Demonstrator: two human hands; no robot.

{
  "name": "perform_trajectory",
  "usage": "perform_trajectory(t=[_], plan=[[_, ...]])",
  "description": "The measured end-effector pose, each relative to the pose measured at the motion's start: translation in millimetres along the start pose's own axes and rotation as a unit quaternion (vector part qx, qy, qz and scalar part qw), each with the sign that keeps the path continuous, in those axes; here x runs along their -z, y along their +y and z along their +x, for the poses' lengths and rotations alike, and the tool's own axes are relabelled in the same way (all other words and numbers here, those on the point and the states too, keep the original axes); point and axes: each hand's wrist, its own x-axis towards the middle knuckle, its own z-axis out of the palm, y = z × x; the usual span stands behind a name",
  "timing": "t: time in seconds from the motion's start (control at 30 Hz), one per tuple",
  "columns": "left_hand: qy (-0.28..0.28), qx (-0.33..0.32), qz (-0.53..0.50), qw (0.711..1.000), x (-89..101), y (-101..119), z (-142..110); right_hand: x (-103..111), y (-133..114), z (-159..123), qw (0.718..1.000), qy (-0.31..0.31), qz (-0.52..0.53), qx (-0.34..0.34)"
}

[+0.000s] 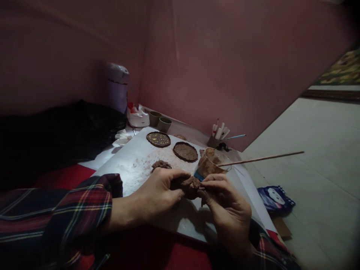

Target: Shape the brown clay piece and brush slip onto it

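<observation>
Between my two hands, just above the white board [126,167], is a lump of brown clay [191,187]. My left hand [160,191] grips its left side between thumb and fingers. At its right side, my right hand [227,210] pinches the edge with thumb and fingertips. Another rough clay piece [161,164] lies on the board just behind my left hand. Farther back sit two flat round clay discs with raised rims: one disc [158,139] has yellow specks, the other disc [185,151] is plain brown.
A clay-smeared glass bowl [210,161] holds a long stick [261,158] jutting right. Behind stand two small cups [164,124], a holder with several pens [215,141], a white bag [138,117] and a lilac container [117,90]. A dark blue packet [275,200] lies at the right.
</observation>
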Motion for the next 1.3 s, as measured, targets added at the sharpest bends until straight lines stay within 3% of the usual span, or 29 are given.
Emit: perform_trajectory(t=[0.17, 0.3, 0.7, 1.03, 1.3], plan=[[0.011, -0.004, 0.037, 0.999, -0.6, -1.9, 0.6, 1.8, -2.5, -2.2, 0.989, -0.046, -0.107, 0.091], [0.012, -0.014, 0.061, 0.998, -0.8, 0.9, 0.9, 1.7, -3.9, -4.3, 0.977, -0.044, -0.171, 0.117], [0.037, -0.026, 0.120, 0.992, 1.2, -3.8, 1.2, 3.4, 1.4, -8.3, 0.995, -0.042, -0.059, 0.061], [-0.009, -0.053, 0.132, 0.990, 1.3, -1.4, 1.1, 3.8, -8.9, -2.7, 0.991, -0.056, -0.065, 0.100], [-0.066, -0.006, 0.050, 0.997, 1.7, -0.5, -0.2, 4.8, -4.4, -6.1, 0.992, 0.007, -0.107, 0.066]])
